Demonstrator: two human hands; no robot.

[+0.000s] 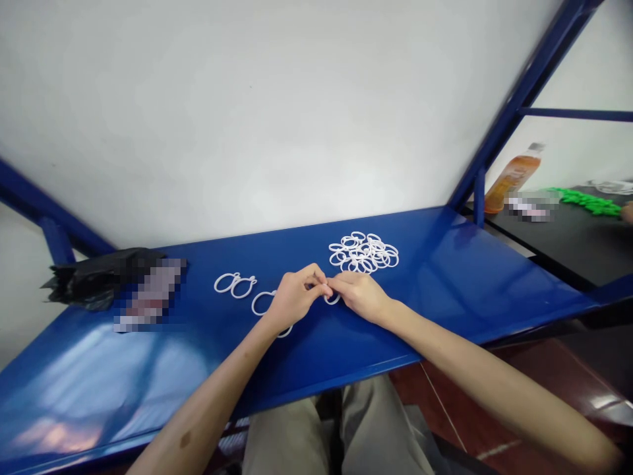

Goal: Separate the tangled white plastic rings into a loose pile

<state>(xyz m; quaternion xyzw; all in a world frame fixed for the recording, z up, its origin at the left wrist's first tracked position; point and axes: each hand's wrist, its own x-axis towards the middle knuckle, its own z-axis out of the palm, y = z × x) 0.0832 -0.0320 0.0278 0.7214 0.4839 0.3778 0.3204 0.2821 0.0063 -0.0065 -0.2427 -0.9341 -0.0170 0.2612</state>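
Note:
My left hand (295, 295) and my right hand (360, 294) meet fingertip to fingertip over the blue table (445, 284), both pinched on a white plastic ring (333, 299) between them. A chain of linked white rings (236, 284) trails to the left of my left hand, partly hidden under it. A pile of several loose white rings (364, 251) lies just behind my right hand.
A crumpled black bag (99, 277) lies at the table's left end. Beyond the blue frame post (477, 198) on the right, a black table (558, 244) holds an orange drink bottle (512, 177) and green parts (588, 201). Another person's hand (627, 212) shows at the right edge.

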